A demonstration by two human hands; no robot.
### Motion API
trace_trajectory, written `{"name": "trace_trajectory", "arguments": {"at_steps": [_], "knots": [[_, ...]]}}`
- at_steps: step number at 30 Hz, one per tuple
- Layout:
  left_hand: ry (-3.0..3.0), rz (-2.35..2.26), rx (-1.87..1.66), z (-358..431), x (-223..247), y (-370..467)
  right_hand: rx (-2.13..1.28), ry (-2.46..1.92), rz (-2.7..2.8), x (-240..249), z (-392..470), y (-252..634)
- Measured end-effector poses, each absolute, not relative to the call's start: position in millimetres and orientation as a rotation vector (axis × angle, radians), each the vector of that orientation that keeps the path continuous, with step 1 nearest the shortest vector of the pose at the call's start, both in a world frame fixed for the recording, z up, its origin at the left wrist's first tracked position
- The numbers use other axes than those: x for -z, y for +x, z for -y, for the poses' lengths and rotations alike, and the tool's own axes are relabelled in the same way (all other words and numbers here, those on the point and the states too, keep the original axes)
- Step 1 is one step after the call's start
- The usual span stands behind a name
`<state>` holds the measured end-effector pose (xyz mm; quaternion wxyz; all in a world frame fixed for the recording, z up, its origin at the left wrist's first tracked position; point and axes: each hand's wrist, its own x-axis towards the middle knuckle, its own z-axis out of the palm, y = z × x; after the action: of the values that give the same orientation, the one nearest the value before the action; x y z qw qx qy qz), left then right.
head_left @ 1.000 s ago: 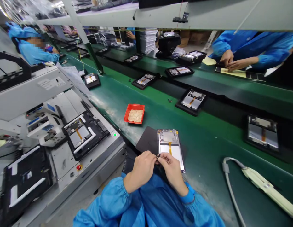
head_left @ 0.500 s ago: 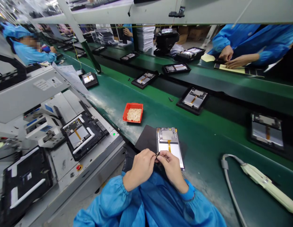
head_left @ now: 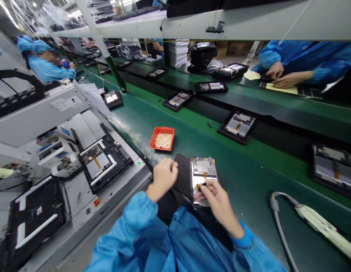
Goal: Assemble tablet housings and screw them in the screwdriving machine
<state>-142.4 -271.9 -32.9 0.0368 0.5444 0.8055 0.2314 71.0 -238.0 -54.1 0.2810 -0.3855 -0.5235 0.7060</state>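
Observation:
My right hand (head_left: 217, 198) pinches a small black part with an orange end (head_left: 200, 186), which looks like a tiny flex-cable module. It hovers over the lower half of an opened tablet (head_left: 203, 166) with a bare circuit board, an orange ribbon and a silvery-white lower area. The tablet lies on a dark mat (head_left: 183, 175). To the left, above the mat's edge, my left hand (head_left: 165, 177) is closed, fingertips pressed together; whatever it may hold is too small to make out. A red bin (head_left: 162, 138) of small pale pieces stands beyond it.
Opened tablets in black trays (head_left: 238, 126) line the dark conveyor strip. A pale electric screwdriver (head_left: 324, 226) with a grey cable lies at right. On the left stands a machine (head_left: 130, 166) with a loaded black fixture. Across the line, a co-worker's hands (head_left: 288, 78) handle yellow sheets.
My hands have parted. The left has moved up and left, away from the small part; the right keeps the part, now over the tablet. The view has shifted slightly.

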Motion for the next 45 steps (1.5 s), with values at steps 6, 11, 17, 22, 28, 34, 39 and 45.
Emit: {"name": "trace_trajectory", "arguments": {"at_steps": [6,11,17,22,28,34,39,45], "knots": [[1.425,-2.663,-0.340,179.4,19.4,-234.6,-1.313,-1.191,1.933,48.1,211.7,128.6],[1.429,-2.596,-0.392,166.7,33.9,-241.5,-0.897,-1.015,2.366,59.7,231.6,145.1],[1.492,-2.590,-0.820,212.5,44.9,-220.6,-0.562,-0.885,2.529,83.5,258.4,149.8],[1.677,-2.322,-1.207,277.2,47.6,-172.1,-0.393,-0.786,2.541,90.3,263.8,148.5],[1.933,-1.858,-1.208,340.6,69.9,-98.1,-0.342,-0.759,2.465,94.4,267.2,146.3],[2.288,-1.581,-0.817,352.4,92.0,-63.0,-0.291,-0.711,2.522,92.9,265.7,145.3],[2.509,-1.666,-0.509,353.4,98.1,-51.3,-0.207,-0.772,2.615,93.7,271.0,153.0],[2.654,-1.677,-0.399,360.0,105.2,-48.1,-0.122,-0.887,2.702,94.4,281.0,165.4]]}}
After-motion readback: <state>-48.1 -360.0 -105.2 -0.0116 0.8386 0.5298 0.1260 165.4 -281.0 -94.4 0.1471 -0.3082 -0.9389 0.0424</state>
